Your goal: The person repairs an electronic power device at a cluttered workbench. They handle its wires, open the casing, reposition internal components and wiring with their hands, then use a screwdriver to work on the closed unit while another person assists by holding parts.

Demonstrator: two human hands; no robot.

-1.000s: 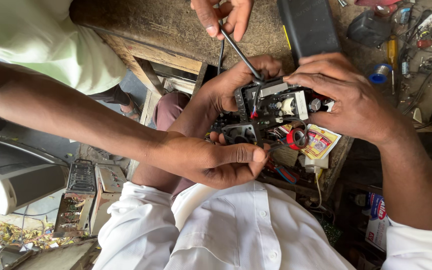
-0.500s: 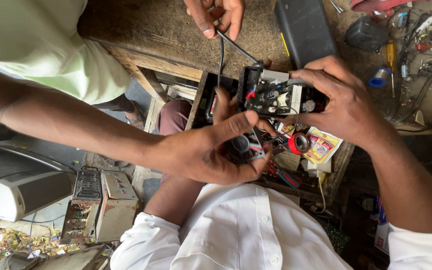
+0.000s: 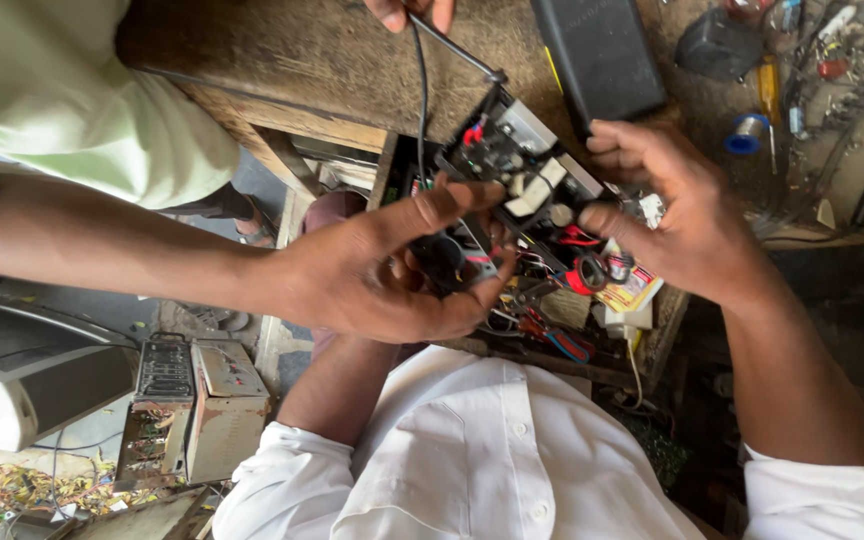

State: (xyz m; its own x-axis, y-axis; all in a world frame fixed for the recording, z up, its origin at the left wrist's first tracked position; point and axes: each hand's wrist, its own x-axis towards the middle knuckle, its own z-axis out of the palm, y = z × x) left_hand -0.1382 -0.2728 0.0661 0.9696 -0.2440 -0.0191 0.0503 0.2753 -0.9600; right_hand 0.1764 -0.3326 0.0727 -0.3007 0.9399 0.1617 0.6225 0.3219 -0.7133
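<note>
1. Nearest the camera, low in the view, is a white shirt (image 3: 472,450) with a buttoned front; a forearm comes out of its rolled sleeve on each side.
2. The left hand (image 3: 392,275), coming in on a bare arm from the left edge of the view, lies palm up with its fingers (image 3: 472,290) curled around the lower end of an open electronic assembly (image 3: 517,190); the thumb stretches across the top of that end, so the hand is gripping the assembly.
3. The right hand (image 3: 672,215), on the forearm from the right sleeve, touches the right side of the same assembly. Its fingers are bent, the tips pressing on a white part near the middle; I cannot tell whether they pinch anything.
4. The assembly is held between both hands, above the edge of the wooden table (image 3: 282,60), tilted, with black and white parts, red wires and a small coil showing.
5. Left of the hands, lower down, stands a grey metal box with a vented top (image 3: 192,405), and a pale grey machine (image 3: 22,385) sits at the left edge.
6. Farther off, another person's hand (image 3: 412,10) at the top edge holds a thin probe (image 3: 457,50) whose tip meets the assembly's upper corner.
7. On the table beyond lie a black rectangular case (image 3: 602,55), a blue spool (image 3: 747,135) and a yellow-handled screwdriver (image 3: 769,95).
</note>
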